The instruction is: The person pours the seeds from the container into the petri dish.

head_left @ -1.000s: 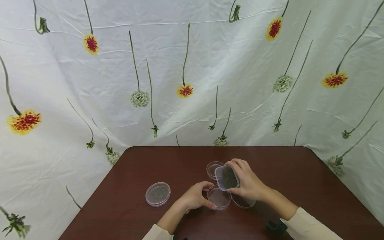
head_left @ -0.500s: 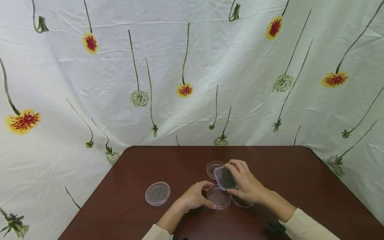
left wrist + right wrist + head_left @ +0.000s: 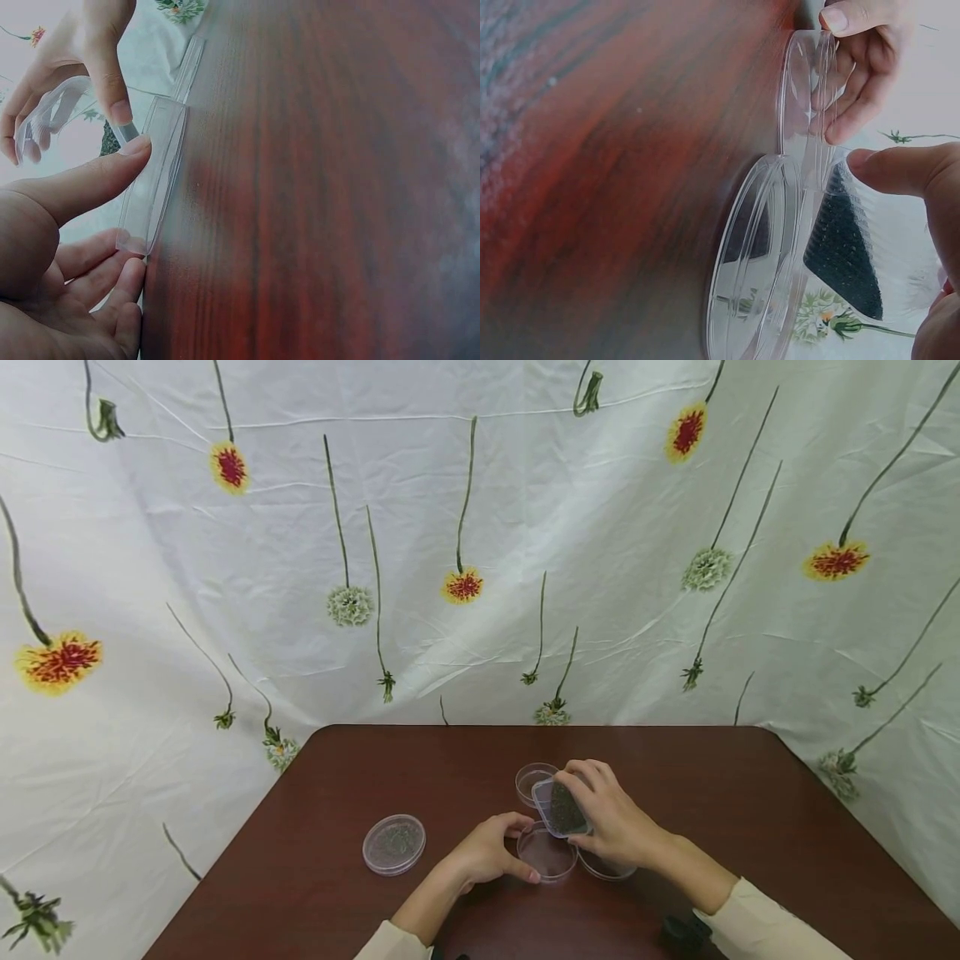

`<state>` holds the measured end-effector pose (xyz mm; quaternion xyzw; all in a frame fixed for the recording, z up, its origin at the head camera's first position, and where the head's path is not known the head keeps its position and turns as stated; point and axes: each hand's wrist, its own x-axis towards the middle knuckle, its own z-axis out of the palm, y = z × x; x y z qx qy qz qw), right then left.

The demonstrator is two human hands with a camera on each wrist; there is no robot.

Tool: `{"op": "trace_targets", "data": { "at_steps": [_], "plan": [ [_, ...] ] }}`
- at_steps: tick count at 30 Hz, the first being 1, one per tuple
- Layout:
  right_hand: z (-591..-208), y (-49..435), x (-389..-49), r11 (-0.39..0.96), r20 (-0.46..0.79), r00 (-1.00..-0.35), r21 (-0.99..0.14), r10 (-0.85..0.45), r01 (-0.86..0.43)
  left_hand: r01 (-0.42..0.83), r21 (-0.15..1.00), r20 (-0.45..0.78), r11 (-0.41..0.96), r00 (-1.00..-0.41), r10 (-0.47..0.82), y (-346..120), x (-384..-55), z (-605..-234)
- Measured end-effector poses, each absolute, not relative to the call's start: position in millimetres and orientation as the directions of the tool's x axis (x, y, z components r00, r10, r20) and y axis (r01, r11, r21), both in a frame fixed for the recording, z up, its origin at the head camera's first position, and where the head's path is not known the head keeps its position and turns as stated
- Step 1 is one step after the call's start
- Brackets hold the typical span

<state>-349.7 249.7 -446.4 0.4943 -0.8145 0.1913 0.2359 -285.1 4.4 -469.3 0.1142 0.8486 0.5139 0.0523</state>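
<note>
My left hand (image 3: 491, 850) curls round a clear round petri dish (image 3: 547, 853) on the table, thumb at the near side and fingers at the far side. In the left wrist view the thumb presses on the rim of the dish (image 3: 156, 176). Above it, my right hand (image 3: 618, 818) grips a clear square plastic tub (image 3: 545, 795), tilted toward the dish. Dark green dried flakes (image 3: 567, 807) lie inside the tub; the right wrist view shows the flakes (image 3: 844, 244) massed against its wall. The tub's lower edge overlaps the dish rim.
Another clear dish (image 3: 609, 866) stands right beside the held one, partly under my right hand. A third clear dish (image 3: 529, 783) lies behind the tub. At the left, a covered petri dish (image 3: 394, 845) contains greenish flakes. A flowered white cloth (image 3: 420, 643) hangs behind the brown table (image 3: 450, 760).
My right hand and the tub have shifted slightly left, and the tub leans a little more over the dish. The left hand and its dish have stayed in place.
</note>
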Motion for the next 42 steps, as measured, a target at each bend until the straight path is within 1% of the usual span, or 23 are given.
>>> {"op": "trace_targets", "data": {
  "at_steps": [6, 14, 23, 33, 42],
  "plan": [
    [-445.1, 249.7, -348.6, 0.441, 0.557, -0.404, -0.073, -0.726, -0.894, 0.142, 0.883, 0.03, 0.447, -0.968, 0.248, 4.3, -285.1, -469.5],
    [-444.6, 248.4, -348.8, 0.437, 0.546, -0.378, -0.024, -0.748, -0.899, 0.142, 0.887, 0.029, 0.439, -0.967, 0.254, 3.7, -284.5, -469.5],
    [-444.3, 247.3, -347.8, 0.442, 0.538, -0.376, -0.007, -0.754, -0.897, 0.144, 0.889, 0.032, 0.434, -0.966, 0.256, 4.3, -283.5, -468.5],
    [-444.5, 247.5, -348.4, 0.435, 0.544, -0.355, 0.021, -0.76, -0.9, 0.145, 0.887, 0.031, 0.438, -0.966, 0.257, 4.3, -282.9, -467.9],
    [-443.8, 248.7, -349.5, 0.448, 0.531, -0.365, 0.032, -0.765, -0.893, 0.13, 0.887, 0.018, 0.443, -0.968, 0.249, 5.0, -283.0, -466.7]
  ]
}}
